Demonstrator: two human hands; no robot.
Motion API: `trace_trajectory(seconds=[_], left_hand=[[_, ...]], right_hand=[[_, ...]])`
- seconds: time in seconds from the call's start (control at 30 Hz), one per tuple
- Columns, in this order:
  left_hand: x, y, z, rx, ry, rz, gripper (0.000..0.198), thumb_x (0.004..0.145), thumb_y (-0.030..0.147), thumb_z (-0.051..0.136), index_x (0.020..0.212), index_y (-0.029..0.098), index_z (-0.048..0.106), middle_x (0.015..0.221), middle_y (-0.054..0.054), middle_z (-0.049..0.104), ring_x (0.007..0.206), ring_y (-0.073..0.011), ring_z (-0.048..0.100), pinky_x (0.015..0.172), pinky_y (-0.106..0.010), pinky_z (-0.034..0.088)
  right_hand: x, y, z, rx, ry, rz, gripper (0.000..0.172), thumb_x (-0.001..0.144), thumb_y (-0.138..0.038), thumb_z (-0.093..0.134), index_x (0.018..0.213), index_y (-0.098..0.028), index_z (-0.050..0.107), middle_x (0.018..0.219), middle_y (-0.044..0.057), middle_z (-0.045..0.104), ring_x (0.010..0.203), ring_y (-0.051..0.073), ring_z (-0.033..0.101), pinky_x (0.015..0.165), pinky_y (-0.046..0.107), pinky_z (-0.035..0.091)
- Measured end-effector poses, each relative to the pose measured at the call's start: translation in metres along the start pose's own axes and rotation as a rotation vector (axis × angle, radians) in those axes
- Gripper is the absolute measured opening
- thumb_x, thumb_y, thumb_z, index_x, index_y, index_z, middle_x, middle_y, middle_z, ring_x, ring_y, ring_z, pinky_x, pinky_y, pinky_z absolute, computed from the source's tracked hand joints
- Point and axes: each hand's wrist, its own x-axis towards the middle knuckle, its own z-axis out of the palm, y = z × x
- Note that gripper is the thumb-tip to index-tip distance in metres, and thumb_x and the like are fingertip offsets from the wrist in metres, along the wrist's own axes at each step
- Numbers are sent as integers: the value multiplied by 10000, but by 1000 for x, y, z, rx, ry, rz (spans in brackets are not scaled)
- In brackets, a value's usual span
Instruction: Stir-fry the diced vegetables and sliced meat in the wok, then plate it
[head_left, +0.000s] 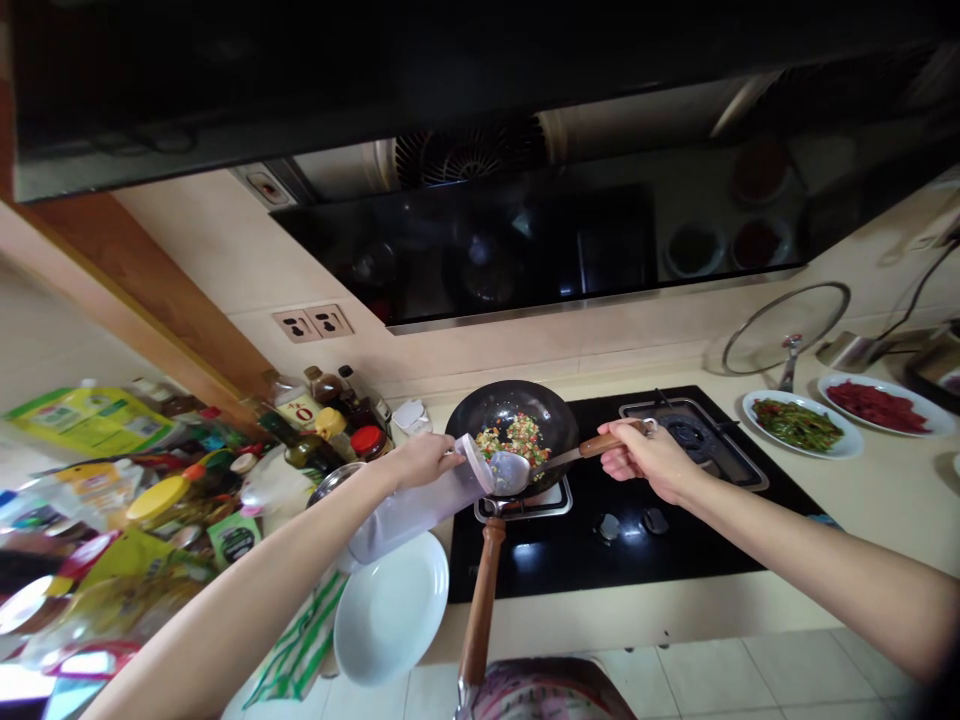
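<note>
My left hand (424,462) grips a translucent plastic jug (409,515) near its mouth. The jug lies tilted, its pinkish rim over the near left edge of a dark wok (510,398). In my right hand (641,458) is the wooden handle of a ladle (511,474). The ladle's bowl is inside the wok, right beside the jug's mouth. Chopped food (525,436) in yellow, red and green bits lies in the wok. The wok sits over the left burner, its wooden handle (481,600) pointing at me. Whether liquid is flowing I cannot tell.
A white plate (391,612) lies left of the black gas stove (585,550). Several bottles and jars (322,415) crowd the left counter. At right are plates of green vegetables (799,424) and red meat (877,406), plus a glass lid (784,325). A range hood (480,240) hangs above.
</note>
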Motion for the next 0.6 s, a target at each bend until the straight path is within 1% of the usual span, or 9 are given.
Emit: trace_trajectory(seconds=[0.23, 0.43, 0.5, 0.6], left_hand=[[1, 2, -3, 15, -21, -5, 345, 908, 405, 376, 839, 166, 614, 864, -127, 699, 808, -254, 649, 677, -310, 446], [2, 3, -4, 27, -28, -8, 351, 909, 398, 378, 868, 153, 625, 886, -137, 700, 840, -255, 656, 702, -305, 454], [3, 3, -4, 26, -28, -8, 352, 907, 399, 379, 871, 153, 629, 893, -139, 703, 844, -257, 655, 706, -308, 455], [3, 2, -5, 20, -27, -5, 348, 905, 399, 381, 871, 161, 633, 903, -134, 707, 847, -252, 654, 711, -305, 456]], right_hand=[[2, 3, -4, -28, -5, -25, 171, 813, -237, 517, 922, -145, 611, 538, 34, 643, 476, 142, 630, 434, 214, 523], [-2, -2, -8, -73, -2, -42, 171, 827, -240, 500, 924, -150, 609, 538, 30, 643, 469, 143, 628, 429, 218, 523], [-4, -3, -9, -95, -7, -60, 170, 828, -243, 501, 923, -153, 607, 539, 26, 641, 471, 145, 629, 423, 220, 521], [-7, -3, -14, -143, -46, -117, 182, 826, -283, 523, 931, -157, 603, 552, 19, 634, 487, 148, 632, 430, 223, 520]])
